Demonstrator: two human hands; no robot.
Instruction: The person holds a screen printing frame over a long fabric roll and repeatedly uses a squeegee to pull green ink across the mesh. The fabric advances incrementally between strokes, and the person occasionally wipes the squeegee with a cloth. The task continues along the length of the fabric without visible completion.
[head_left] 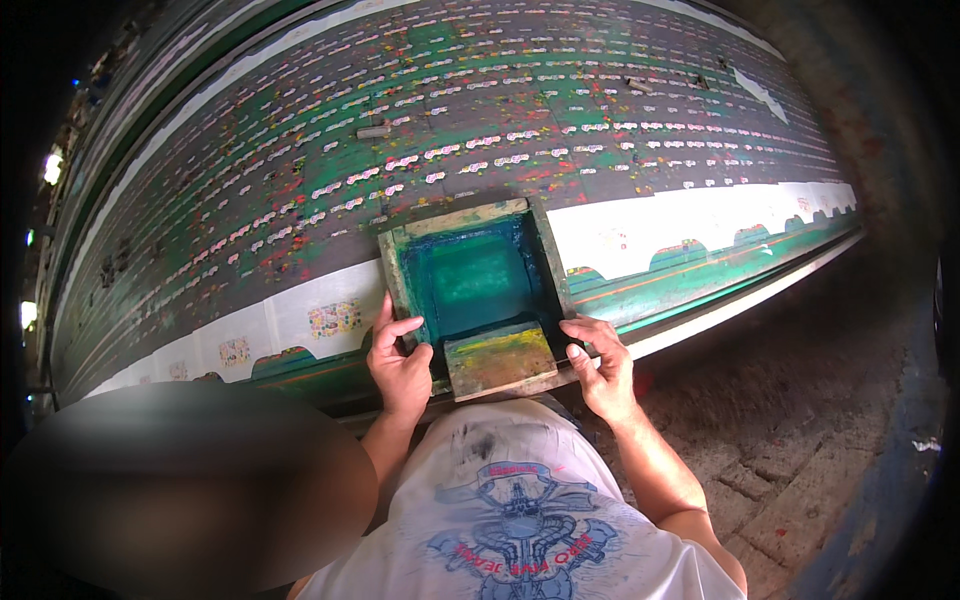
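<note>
Both hands hold a wooden screen-printing frame [465, 217] at the near edge of a long table. Green-blue ink stains its inner walls, and a translucent green mesh [478, 272] spans it. My left hand [400, 368] grips the left side near the close corner, thumb and forefinger on the wood. On the opposite side, my right hand [603, 375] holds the frame with its fingers curled. A flat wooden board smeared yellow and brown, perhaps a squeegee [500, 362], leans across the frame's near end. The fingertips under the frame are hidden.
The long table [660, 300] has green, paint-stained edges. White sheeting [590, 240] with small colourful prints runs along its near side. Beyond lies a dark, paint-spattered surface [450, 110] with rows of small printed shapes. A small grey block [373, 132] rests there. Rough flooring [770, 450] shows at right.
</note>
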